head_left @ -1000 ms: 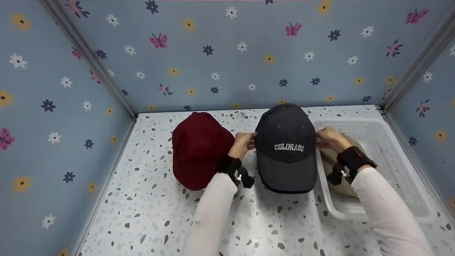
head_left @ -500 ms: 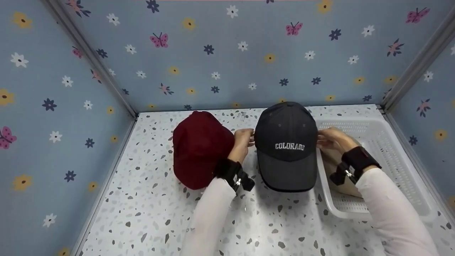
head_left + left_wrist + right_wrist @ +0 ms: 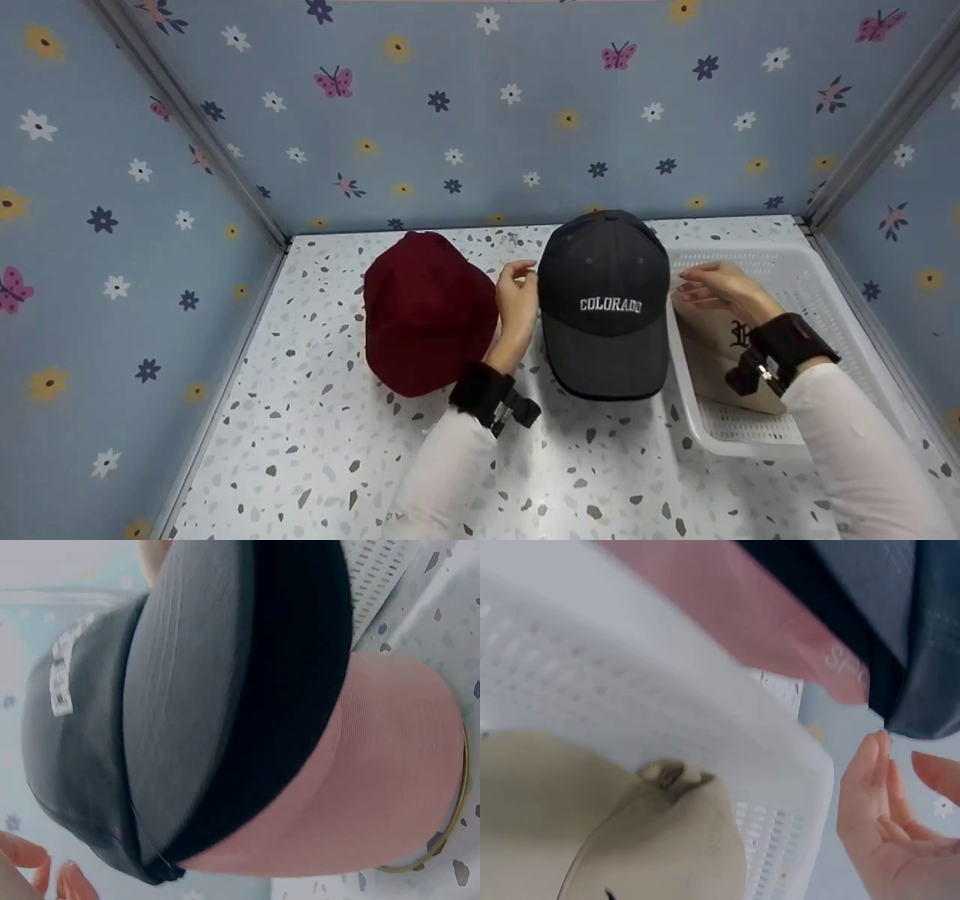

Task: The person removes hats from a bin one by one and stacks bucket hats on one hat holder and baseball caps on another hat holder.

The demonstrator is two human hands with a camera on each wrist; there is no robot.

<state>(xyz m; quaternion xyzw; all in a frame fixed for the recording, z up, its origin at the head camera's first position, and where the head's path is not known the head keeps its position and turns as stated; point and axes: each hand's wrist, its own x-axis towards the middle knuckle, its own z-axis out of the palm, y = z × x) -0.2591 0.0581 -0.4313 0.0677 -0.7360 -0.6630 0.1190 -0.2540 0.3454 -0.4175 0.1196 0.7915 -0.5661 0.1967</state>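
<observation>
A dark grey baseball cap (image 3: 606,277) lettered COLORADO sits on top of a pink cap (image 3: 397,765), which the head view hides beneath it. My left hand (image 3: 517,304) is at the dark cap's left side, its fingers loosely bent with nothing in them. On the other side, my right hand (image 3: 724,289) hovers above the basket edge, fingers relaxed and apart from the cap. A dark red cap (image 3: 427,322) is just left of my left hand. Under my right wrist a beige cap (image 3: 712,367) with a black letter lies in the white plastic basket (image 3: 697,435).
Below the pink brim, a thin gold-coloured ring (image 3: 459,802) shows near the speckled tabletop (image 3: 322,457). Flower-patterned blue panels (image 3: 480,112) stand along the back and both sides. The basket is close to the right panel.
Both hands have let go of the dark cap's sides. The right hand has moved off to the right, uncovering the beige cap's letter; the left has drawn slightly back. The cap stays in place.
</observation>
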